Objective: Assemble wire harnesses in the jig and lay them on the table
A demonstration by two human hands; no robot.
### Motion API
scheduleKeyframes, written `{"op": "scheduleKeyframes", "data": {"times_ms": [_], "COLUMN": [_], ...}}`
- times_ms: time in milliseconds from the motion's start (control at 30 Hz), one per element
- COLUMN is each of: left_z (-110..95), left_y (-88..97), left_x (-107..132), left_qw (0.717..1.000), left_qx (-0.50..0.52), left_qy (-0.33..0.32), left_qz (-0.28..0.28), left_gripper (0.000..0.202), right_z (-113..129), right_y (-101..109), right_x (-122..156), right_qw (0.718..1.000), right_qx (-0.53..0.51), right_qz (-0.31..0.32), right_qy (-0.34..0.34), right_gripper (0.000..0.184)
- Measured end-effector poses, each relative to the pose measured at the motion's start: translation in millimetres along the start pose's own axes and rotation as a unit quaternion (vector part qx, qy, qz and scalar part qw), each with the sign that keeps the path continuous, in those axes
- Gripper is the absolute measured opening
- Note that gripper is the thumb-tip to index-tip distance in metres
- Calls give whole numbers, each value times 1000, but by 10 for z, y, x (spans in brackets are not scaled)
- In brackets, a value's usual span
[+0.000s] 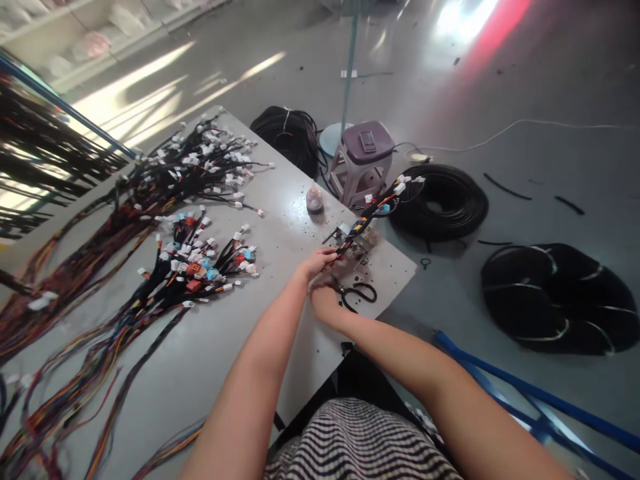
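Observation:
My left hand (320, 262) is closed around a wire harness (361, 225), a bundle of coloured wires partly wrapped in black. White and blue connectors sit at its far end, which points up and to the right over the table corner. Just below the left hand is my right hand (324, 295), with its fingers blurred and largely hidden, so their grip cannot be made out. Black-handled scissors (363, 292) lie to its right. A small metal fixture (356, 248) stands behind the harness, partly covered by it.
Several harnesses with white connectors (200, 267) spread over the left of the table (270, 320). A small bottle (314, 199) stands near the far edge. Beyond are a purple-topped stool (367, 143), black tubing coils (557, 300) on the floor and a blue metal frame (530, 380).

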State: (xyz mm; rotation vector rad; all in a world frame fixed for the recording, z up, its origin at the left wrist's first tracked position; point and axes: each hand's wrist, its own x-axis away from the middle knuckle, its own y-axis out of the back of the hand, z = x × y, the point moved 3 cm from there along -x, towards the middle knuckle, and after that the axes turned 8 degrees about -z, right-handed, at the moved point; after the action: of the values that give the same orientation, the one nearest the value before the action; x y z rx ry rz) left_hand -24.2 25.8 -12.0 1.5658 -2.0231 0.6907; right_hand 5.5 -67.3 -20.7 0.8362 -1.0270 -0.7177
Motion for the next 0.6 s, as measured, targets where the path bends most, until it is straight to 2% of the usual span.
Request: {"op": "scheduleKeyframes", "data": {"times_ms": [200, 333, 400, 433, 500, 600], "left_z": [-34, -72, -100, -113, -125, -95], "left_y": [-33, -46, -53, -57, -70, -102], "left_x": [55, 56, 55, 55, 55, 55], "left_qw": [998, 995, 993, 992, 990, 991], "left_qx": [-32, -71, -95, -106, -120, -99], "left_qy": [41, 45, 35, 28, 19, 11], "left_qz": [-22, -55, -66, -69, -74, -91], "left_gripper": [15, 12, 12, 12, 11, 8], "right_z": [-5, -213, -461, -620, -978, -1448], "right_y": [-95, -170, -194, -193, -152, 4], "right_x": [259, 637, 899, 1033, 1272, 1481], "right_qw": [998, 989, 965, 944, 894, 836], "right_qx": [-57, -142, -252, -314, -409, -445], "right_qz": [5, 17, 2, -20, -93, -220], "right_qy": [-17, -42, -76, -99, -153, -233], "right_gripper": [34, 29, 31, 33, 39, 50]}}
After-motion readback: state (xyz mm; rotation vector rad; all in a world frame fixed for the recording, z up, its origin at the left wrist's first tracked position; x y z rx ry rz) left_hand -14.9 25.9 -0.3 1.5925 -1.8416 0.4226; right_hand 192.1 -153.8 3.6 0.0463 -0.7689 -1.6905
